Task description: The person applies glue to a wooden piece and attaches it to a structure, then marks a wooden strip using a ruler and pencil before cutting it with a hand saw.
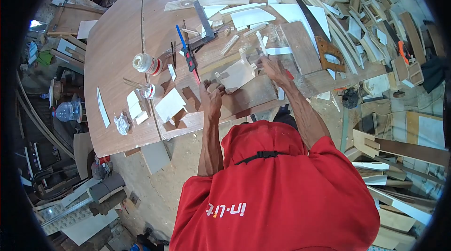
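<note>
A pale wooden piece with notched ends (pixel 237 75) lies on the table between my hands. At its left end is my left hand (pixel 211 93), its fingers curled around something small that I cannot make out. My right hand (pixel 275 70) is at the right end, fingers bent together; what they grip is hidden. Just beyond the right fingers a pale wooden strip (pixel 261 43) points away. A red and black bar clamp with a blue end (pixel 188 56) lies left of the wooden piece. Behind it rests a dark try square (pixel 204 25).
The table (pixel 112 39) carries a white jar (pixel 146 64), a cup with sticks (pixel 151 92), white panels (pixel 171 105) and crumpled white material (pixel 122 124). A handsaw (pixel 329 54) lies at the right. Wooden frames (pixel 347 2) and offcuts are piled beyond the right edge.
</note>
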`<action>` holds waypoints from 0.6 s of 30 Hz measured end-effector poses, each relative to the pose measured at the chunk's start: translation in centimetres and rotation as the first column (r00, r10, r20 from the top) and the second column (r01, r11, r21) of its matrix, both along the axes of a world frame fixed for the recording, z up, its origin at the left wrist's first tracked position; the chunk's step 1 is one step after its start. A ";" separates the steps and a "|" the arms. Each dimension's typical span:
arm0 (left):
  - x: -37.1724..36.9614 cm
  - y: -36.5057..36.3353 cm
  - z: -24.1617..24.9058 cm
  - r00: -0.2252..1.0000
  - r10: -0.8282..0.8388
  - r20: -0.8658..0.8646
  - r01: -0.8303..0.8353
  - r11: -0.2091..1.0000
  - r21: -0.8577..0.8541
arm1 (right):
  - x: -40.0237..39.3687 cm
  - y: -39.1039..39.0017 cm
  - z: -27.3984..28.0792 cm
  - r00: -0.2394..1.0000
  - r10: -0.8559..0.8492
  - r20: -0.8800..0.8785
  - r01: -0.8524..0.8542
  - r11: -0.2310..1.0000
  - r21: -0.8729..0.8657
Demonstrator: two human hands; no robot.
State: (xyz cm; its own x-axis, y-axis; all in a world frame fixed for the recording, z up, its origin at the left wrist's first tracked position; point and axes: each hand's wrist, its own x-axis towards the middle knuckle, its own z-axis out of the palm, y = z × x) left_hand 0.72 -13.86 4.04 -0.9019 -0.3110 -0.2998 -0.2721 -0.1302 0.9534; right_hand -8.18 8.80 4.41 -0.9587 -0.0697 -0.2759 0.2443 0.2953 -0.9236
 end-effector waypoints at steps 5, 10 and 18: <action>-0.4 -0.6 0.2 1.000 0.022 -0.001 -0.022 1.000 0.005 | -0.2 0.1 0.6 0.999 0.032 -0.037 -0.030 0.998 0.064; 0.6 -0.2 2.8 0.999 0.035 0.020 -0.025 0.924 -0.381 | -0.6 2.4 -0.4 0.987 -0.056 -0.149 0.082 0.981 0.174; -4.8 0.6 8.5 0.978 -0.125 -0.167 -0.032 0.703 -0.711 | 1.2 4.6 -0.1 0.973 -0.152 -0.171 0.187 0.959 0.211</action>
